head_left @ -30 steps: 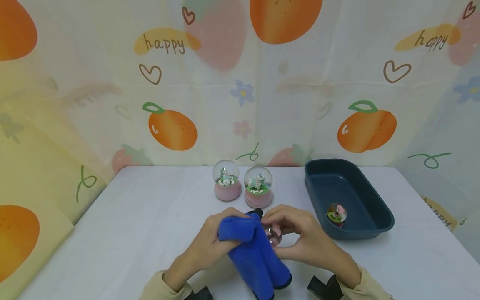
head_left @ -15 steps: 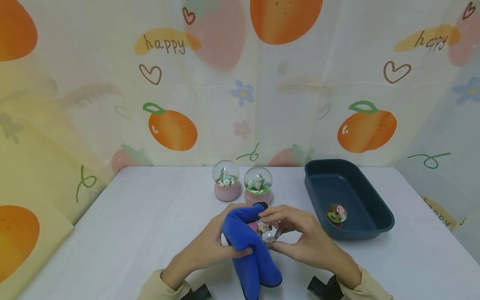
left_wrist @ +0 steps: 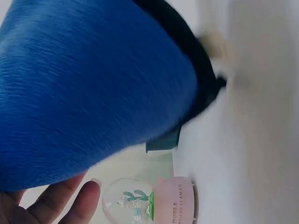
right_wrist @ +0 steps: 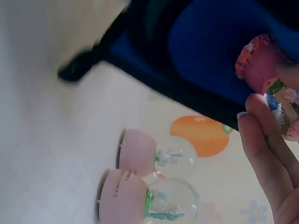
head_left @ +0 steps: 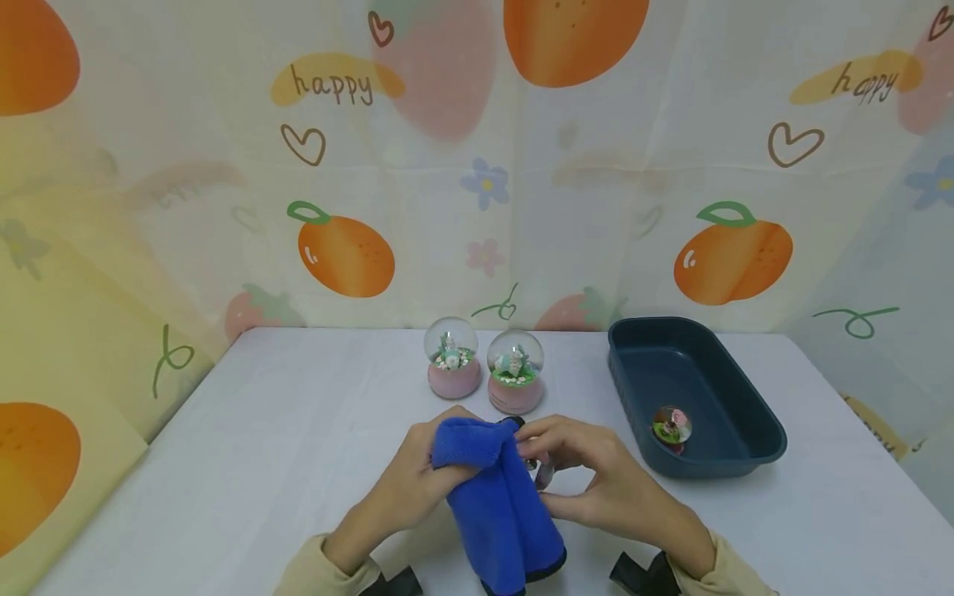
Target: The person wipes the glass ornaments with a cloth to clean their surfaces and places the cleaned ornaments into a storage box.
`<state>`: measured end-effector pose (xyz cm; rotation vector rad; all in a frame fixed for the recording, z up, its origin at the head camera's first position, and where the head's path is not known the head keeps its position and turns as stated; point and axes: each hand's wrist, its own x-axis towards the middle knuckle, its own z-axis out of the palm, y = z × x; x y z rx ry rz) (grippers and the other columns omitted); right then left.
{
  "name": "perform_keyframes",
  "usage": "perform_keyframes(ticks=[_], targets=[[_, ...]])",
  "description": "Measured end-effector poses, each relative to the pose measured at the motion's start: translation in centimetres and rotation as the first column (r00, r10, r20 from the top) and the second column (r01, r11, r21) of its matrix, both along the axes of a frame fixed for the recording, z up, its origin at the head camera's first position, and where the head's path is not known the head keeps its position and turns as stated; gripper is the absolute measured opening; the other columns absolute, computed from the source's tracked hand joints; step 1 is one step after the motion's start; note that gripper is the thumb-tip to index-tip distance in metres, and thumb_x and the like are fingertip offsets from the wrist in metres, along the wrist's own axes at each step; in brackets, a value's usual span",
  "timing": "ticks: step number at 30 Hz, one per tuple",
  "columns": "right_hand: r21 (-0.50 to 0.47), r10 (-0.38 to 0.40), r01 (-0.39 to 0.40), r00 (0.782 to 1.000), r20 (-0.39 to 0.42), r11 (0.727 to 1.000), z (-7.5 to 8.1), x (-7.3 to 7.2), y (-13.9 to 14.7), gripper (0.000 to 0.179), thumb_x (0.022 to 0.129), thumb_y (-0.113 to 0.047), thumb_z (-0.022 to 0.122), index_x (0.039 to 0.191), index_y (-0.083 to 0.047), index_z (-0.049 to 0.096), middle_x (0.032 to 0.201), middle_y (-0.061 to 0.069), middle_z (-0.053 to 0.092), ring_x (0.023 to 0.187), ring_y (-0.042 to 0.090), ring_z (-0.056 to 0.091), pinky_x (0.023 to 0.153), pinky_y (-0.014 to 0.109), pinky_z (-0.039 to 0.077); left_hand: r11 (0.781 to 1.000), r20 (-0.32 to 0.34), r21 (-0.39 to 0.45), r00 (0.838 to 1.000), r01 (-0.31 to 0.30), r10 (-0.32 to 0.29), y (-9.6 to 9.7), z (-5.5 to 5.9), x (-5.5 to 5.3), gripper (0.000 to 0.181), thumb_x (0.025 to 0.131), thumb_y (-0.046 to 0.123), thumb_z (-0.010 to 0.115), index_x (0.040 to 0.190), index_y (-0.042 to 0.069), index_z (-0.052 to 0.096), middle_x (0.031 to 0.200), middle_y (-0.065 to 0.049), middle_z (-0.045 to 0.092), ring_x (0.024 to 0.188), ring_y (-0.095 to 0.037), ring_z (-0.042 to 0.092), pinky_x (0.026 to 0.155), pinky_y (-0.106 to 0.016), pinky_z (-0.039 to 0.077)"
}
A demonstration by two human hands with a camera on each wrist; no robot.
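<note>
My left hand [head_left: 410,480] grips a blue cloth [head_left: 495,497] with black edging, folded over the thumb, its loose end hanging toward the table. On its right, my right hand [head_left: 599,468] holds a small snow globe [head_left: 545,475] by its clear ball, fingers above and thumb below. The cloth hides most of the globe in the head view. From the right wrist, the globe's pink base [right_wrist: 260,69] shows against the cloth, with small coloured figures beside the fingers [right_wrist: 268,140]. In the left wrist view the cloth [left_wrist: 93,93] covers much of the hand.
Two larger snow globes with pink bases, a left one [head_left: 453,377] and a right one [head_left: 516,389], stand beyond the hands. A dark blue tray [head_left: 715,397] at right holds another small snow globe [head_left: 672,428]. A printed curtain [head_left: 596,199] hangs behind the white table [head_left: 224,463].
Half a second ago more of the held globe showed, its pink base turned left; now the cloth's folded top covers it again. Both hands stay close together in nearly the same place.
</note>
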<state>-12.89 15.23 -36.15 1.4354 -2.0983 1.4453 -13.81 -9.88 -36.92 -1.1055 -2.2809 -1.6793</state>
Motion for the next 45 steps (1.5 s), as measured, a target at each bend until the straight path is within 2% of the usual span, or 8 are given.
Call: perform_keyframes(ticks=[5,12,15,22,32,37,42,45], targets=[[0.002,-0.022,0.022,1.000,-0.018,1.000,0.11,0.03,0.05,0.053,0.071,0.016,0.077,0.116,-0.008,0.060,0.122,0.015,0.063,0.100,0.016,0.066,0.075,0.029,0.060,1.000,0.150,-0.022,0.989,0.020,-0.016,-0.29,0.11,-0.03,0.031,0.093,0.012,0.064,0.124,0.011,0.057,0.115,-0.007,0.068,0.105,-0.013,0.064,0.090,-0.032,0.053],[-0.003,-0.053,0.053,0.998,-0.020,0.999,0.09,0.10,-0.08,0.051,0.070,0.017,0.078,0.110,-0.010,0.061,0.121,0.013,0.063,0.106,0.021,0.066,0.079,0.031,0.060,0.973,0.335,-0.151,0.935,0.175,-0.116,-0.40,0.25,-0.04,0.056,0.091,0.029,0.070,0.140,0.021,0.044,0.129,0.003,0.062,0.116,-0.014,0.060,0.099,-0.034,0.048],[0.008,-0.089,0.089,0.996,-0.014,0.996,0.04,0.13,-0.20,0.053,0.069,0.015,0.079,0.111,-0.011,0.060,0.122,0.011,0.060,0.108,0.018,0.064,0.079,0.030,0.060,0.975,0.304,-0.150,0.946,0.165,-0.114,-0.18,0.28,0.04,0.056,0.088,0.025,0.073,0.137,0.021,0.046,0.127,0.003,0.064,0.113,-0.013,0.063,0.098,-0.032,0.049],[0.006,-0.114,0.114,0.993,0.043,0.994,-0.05,0.18,-0.20,0.060,0.073,0.010,0.080,0.125,-0.009,0.056,0.126,0.010,0.053,0.111,0.011,0.060,0.084,0.028,0.058,0.992,0.108,-0.095,0.992,0.078,-0.067,0.43,0.17,0.37,0.052,0.084,0.015,0.075,0.131,0.018,0.053,0.126,0.000,0.065,0.111,-0.014,0.063,0.097,-0.032,0.051],[-0.043,-0.058,0.058,0.998,0.007,0.997,-0.07,0.15,-0.58,0.048,0.071,0.013,0.079,0.110,-0.009,0.062,0.113,0.010,0.055,0.096,0.012,0.060,0.077,0.029,0.059,0.998,0.028,-0.046,0.999,0.039,-0.037,0.07,-0.13,0.12,0.032,0.089,0.001,0.062,0.119,0.010,0.062,0.111,-0.007,0.070,0.103,-0.012,0.065,0.091,-0.031,0.053],[-0.058,-0.071,0.066,0.995,-0.070,0.996,-0.17,0.10,-0.68,0.048,0.067,0.012,0.082,0.105,-0.011,0.064,0.110,0.008,0.056,0.093,0.012,0.059,0.074,0.022,0.056,0.999,0.138,-0.035,0.990,0.030,-0.025,-0.16,0.14,-0.08,0.031,0.093,0.011,0.062,0.124,0.010,0.058,0.115,-0.007,0.068,0.103,-0.014,0.064,0.090,-0.033,0.053],[-0.086,-0.121,0.108,0.979,-0.163,0.990,-0.29,-0.02,-0.61,0.049,0.061,0.012,0.084,0.100,-0.011,0.067,0.107,0.010,0.057,0.095,0.016,0.058,0.075,0.019,0.053,0.985,0.333,-0.115,0.939,0.130,-0.085,-0.39,0.35,-0.12,0.052,0.093,0.029,0.065,0.139,0.016,0.046,0.132,-0.007,0.060,0.117,-0.019,0.059,0.098,-0.040,0.048],[-0.062,-0.145,0.136,0.976,-0.164,0.989,-0.24,0.04,-0.64,0.051,0.061,0.012,0.084,0.102,-0.012,0.066,0.110,0.010,0.057,0.098,0.017,0.058,0.079,0.018,0.053,0.979,0.330,-0.128,0.937,0.161,-0.111,-0.37,0.23,-0.13,0.054,0.091,0.028,0.068,0.138,0.017,0.045,0.131,-0.010,0.061,0.116,-0.018,0.060,0.097,-0.038,0.050]])
